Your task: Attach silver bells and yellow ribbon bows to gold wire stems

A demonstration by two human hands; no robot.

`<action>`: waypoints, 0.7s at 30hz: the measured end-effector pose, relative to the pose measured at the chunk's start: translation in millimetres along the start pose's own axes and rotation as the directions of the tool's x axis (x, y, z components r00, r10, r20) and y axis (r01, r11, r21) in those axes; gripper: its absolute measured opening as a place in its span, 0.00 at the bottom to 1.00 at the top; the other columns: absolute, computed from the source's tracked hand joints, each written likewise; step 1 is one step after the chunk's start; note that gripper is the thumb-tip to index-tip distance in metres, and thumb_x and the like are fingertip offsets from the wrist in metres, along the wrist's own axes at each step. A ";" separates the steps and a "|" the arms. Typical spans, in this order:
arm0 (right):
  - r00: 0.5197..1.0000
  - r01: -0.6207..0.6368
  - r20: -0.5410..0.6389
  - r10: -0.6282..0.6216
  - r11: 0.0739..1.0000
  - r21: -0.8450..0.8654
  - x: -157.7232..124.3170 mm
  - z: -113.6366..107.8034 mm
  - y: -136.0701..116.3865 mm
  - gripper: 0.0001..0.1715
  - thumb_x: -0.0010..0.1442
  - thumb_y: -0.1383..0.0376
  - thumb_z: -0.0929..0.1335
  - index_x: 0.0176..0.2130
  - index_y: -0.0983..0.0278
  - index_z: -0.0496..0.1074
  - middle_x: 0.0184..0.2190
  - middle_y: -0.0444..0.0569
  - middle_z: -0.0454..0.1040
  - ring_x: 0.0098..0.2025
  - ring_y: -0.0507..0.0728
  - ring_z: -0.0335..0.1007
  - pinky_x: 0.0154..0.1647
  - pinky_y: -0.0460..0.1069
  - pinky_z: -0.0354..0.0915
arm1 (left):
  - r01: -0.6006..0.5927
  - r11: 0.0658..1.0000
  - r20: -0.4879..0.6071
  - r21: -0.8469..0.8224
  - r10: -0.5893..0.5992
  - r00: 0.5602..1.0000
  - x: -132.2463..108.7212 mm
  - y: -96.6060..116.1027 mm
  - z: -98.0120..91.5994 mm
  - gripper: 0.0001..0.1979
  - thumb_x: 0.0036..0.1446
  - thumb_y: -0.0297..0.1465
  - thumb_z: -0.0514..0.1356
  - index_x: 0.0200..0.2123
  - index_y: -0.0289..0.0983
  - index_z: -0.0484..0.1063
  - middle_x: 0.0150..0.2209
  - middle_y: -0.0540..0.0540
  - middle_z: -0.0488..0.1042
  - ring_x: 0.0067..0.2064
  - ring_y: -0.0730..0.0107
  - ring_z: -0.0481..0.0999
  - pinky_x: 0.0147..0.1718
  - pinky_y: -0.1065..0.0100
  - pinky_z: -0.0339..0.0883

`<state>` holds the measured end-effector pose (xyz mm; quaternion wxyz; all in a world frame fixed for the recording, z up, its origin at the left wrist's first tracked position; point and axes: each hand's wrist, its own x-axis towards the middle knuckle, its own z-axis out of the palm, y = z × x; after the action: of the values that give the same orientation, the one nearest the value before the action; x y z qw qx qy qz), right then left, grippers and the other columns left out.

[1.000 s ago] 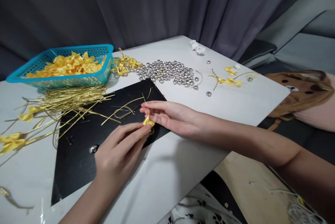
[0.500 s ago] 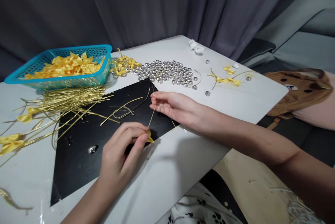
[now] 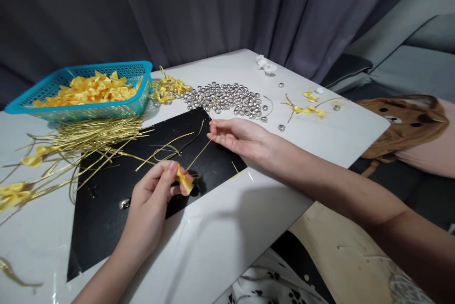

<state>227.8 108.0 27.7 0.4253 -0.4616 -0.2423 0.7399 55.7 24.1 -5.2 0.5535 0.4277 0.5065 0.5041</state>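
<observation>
My left hand (image 3: 152, 199) pinches a small yellow ribbon bow (image 3: 185, 182) above the black mat (image 3: 106, 218). A thin gold wire (image 3: 199, 153) runs from the bow up and right to my right hand (image 3: 241, 138), which holds its far end between thumb and fingers. Both hands hover over the mat's right part, about a hand's width apart. A pile of silver beads (image 3: 227, 97) lies just beyond my right hand.
A blue basket (image 3: 76, 107) of yellow bows stands at the back left, with a heap of gold wires (image 3: 88, 138) in front of it. Finished bows lie at the left edge (image 3: 14, 192) and back right (image 3: 305, 109). A bear-shaped bag (image 3: 405, 124) rests off the white table (image 3: 249, 209) to the right.
My hands have drawn apart: the right moved up and right, pulling the gold wire out straight. The left shifted left with the bow and turned it upward.
</observation>
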 end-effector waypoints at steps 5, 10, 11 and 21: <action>0.990 0.088 -0.119 -0.074 0.988 0.124 7.1 -8.5 -19.9 0.17 0.58 0.81 0.59 0.23 0.65 0.62 0.23 0.43 0.62 0.25 0.44 0.60 0.27 0.37 0.67 | -0.009 1.000 -0.069 -0.009 0.009 0.998 0.2 0.0 -1.8 0.14 0.50 0.43 0.65 0.25 0.37 0.74 0.22 0.53 0.71 0.25 0.80 0.67 0.23 0.82 0.63; 0.978 0.147 -0.174 -0.116 0.973 0.180 11.6 -15.5 -32.3 0.14 0.58 0.81 0.58 0.27 0.67 0.62 0.26 0.45 0.62 0.26 0.44 0.60 0.25 0.36 0.67 | -0.009 1.000 -0.083 -0.002 0.009 0.996 0.4 -1.4 -2.9 0.13 0.50 0.41 0.65 0.24 0.37 0.73 0.22 0.53 0.70 0.25 0.78 0.66 0.23 0.80 0.63; 0.976 0.155 -0.180 -0.122 0.971 0.180 12.4 -16.6 -33.8 0.14 0.58 0.81 0.58 0.28 0.67 0.62 0.26 0.46 0.62 0.26 0.44 0.61 0.25 0.36 0.66 | -0.005 1.000 -0.079 0.006 0.006 0.997 0.5 -1.4 -3.1 0.13 0.50 0.41 0.65 0.24 0.37 0.73 0.23 0.53 0.70 0.25 0.77 0.66 0.23 0.79 0.63; 0.953 0.199 -0.268 -0.141 0.959 0.202 17.4 -26.5 -50.4 0.15 0.60 0.82 0.56 0.29 0.66 0.60 0.28 0.45 0.61 0.25 0.43 0.61 0.24 0.34 0.66 | 0.020 0.999 -0.054 0.029 -0.018 0.998 0.2 0.6 -4.5 0.14 0.47 0.43 0.67 0.24 0.37 0.74 0.23 0.52 0.70 0.25 0.77 0.66 0.24 0.79 0.63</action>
<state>268.1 148.2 45.2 0.5648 -0.4773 -0.1398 0.6585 51.1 24.2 -5.2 0.5383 0.4172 0.5325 0.5026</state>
